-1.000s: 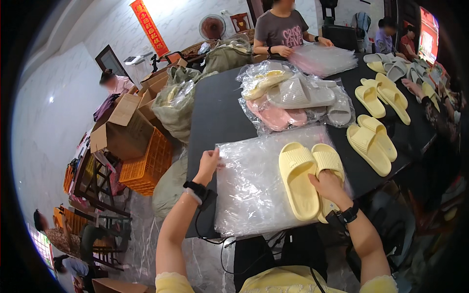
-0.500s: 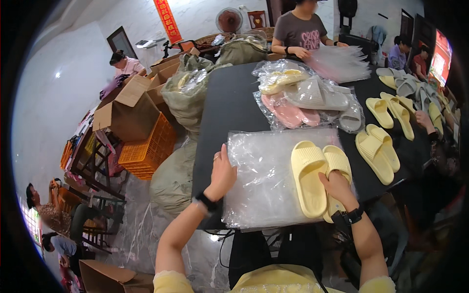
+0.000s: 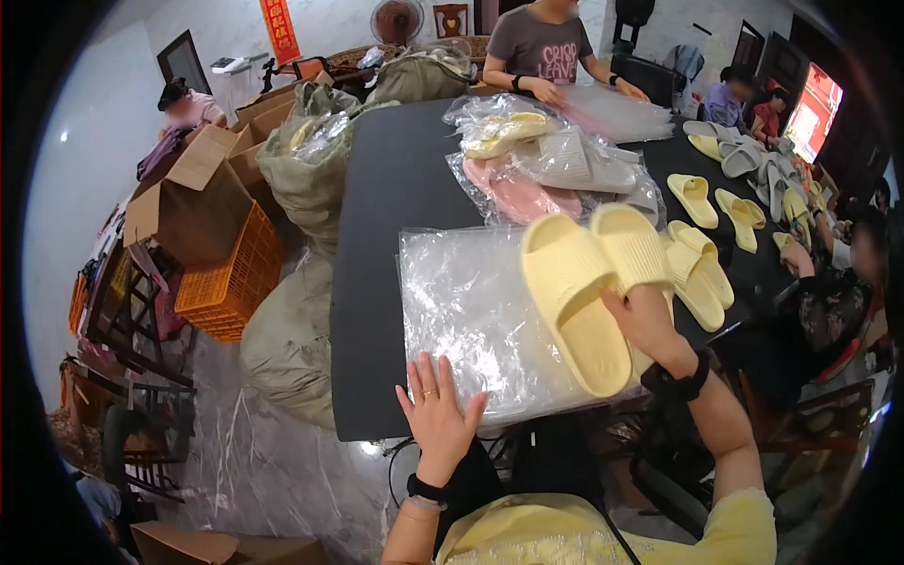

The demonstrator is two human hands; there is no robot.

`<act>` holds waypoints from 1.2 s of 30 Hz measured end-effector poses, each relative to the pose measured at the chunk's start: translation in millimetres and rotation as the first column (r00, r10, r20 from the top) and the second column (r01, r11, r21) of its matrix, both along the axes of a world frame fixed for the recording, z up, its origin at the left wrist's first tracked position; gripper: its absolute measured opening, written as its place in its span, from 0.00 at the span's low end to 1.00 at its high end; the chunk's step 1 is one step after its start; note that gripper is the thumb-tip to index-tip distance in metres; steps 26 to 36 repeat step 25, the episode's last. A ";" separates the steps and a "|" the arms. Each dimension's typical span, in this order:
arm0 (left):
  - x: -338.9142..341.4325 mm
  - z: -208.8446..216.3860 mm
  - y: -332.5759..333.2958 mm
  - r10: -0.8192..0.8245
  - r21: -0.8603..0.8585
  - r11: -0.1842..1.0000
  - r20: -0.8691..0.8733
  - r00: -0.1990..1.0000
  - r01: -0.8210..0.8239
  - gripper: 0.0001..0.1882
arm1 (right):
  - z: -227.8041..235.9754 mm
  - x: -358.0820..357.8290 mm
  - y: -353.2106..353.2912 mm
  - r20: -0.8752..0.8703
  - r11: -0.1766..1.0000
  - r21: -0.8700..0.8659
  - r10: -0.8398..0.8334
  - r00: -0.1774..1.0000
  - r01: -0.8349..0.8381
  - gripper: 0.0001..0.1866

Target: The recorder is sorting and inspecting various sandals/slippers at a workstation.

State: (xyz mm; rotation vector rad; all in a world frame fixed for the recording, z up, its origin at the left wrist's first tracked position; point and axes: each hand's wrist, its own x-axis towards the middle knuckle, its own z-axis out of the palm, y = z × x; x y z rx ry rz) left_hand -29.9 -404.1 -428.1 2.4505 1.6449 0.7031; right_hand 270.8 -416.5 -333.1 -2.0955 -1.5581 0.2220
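My left hand (image 3: 439,418) lies with spread fingers on the near left corner of a stack of clear plastic bags (image 3: 461,311). It holds nothing. My right hand (image 3: 648,330) grips a pair of pale yellow slide slippers (image 3: 576,311), its fingers tucked under the strap of the right-hand one and its thumb against the left-hand one. The slippers are over the right part of the bags, toes pointing away from me. Whether they touch the bags I cannot tell.
Bagged slippers (image 3: 565,160) in yellow, grey and pink lie beyond the bags on the black table (image 3: 377,198). Loose yellow slippers (image 3: 699,278) stand at the right. A person (image 3: 541,47) across the table handles plastic bags. Sacks (image 3: 297,330), cartons and an orange crate (image 3: 226,282) stand left.
My left hand has moved from the bags' left edge down to their near corner and spread flat. My right hand has lifted the slippers and shifted them slightly. The view has turned.
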 end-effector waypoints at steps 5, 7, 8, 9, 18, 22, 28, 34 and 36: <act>-2.5 -2.6 1.5 -0.043 -0.009 0.999 -0.100 0.994 0.043 0.35 | 30.1 -92.9 39.9 -0.147 0.885 -0.199 0.397 0.906 -0.420 0.23; -11.5 -17.8 6.8 -0.161 0.137 0.978 0.013 0.987 0.157 0.30 | 27.3 -131.5 53.6 -0.197 0.790 -0.259 0.521 0.831 -0.557 0.22; -5.0 -16.0 2.7 -0.110 0.041 0.994 0.320 0.941 0.102 0.30 | 16.9 -143.2 59.7 -0.200 0.778 -0.238 0.546 0.814 -0.581 0.21; -1.0 -13.8 -1.6 -0.009 -0.079 0.995 0.584 0.812 0.068 0.30 | 0.4 -150.9 68.4 -0.207 0.757 -0.218 0.581 0.787 -0.616 0.21; 0.9 -2.1 -0.3 0.026 -0.007 1.000 -0.082 0.996 -0.026 0.40 | -49.7 -67.0 89.3 -0.061 0.920 -0.191 0.338 0.939 -0.343 0.23; 3.0 0.1 -1.6 0.024 -0.014 1.000 -0.071 0.997 -0.025 0.41 | -59.8 6.3 69.2 0.039 0.963 -0.256 0.100 0.994 -0.087 0.21; 3.0 1.1 -1.2 0.022 -0.014 1.000 -0.062 0.998 -0.023 0.41 | -53.0 41.2 56.6 -0.055 0.953 -0.302 -0.053 0.997 0.034 0.21; 3.0 1.1 -1.2 0.022 -0.014 1.000 -0.062 0.998 -0.023 0.41 | -53.0 41.2 56.6 -0.055 0.953 -0.302 -0.053 0.997 0.034 0.21; 3.0 1.1 -1.2 0.022 -0.014 1.000 -0.062 0.998 -0.023 0.41 | -53.0 41.2 56.6 -0.055 0.953 -0.302 -0.053 0.997 0.034 0.21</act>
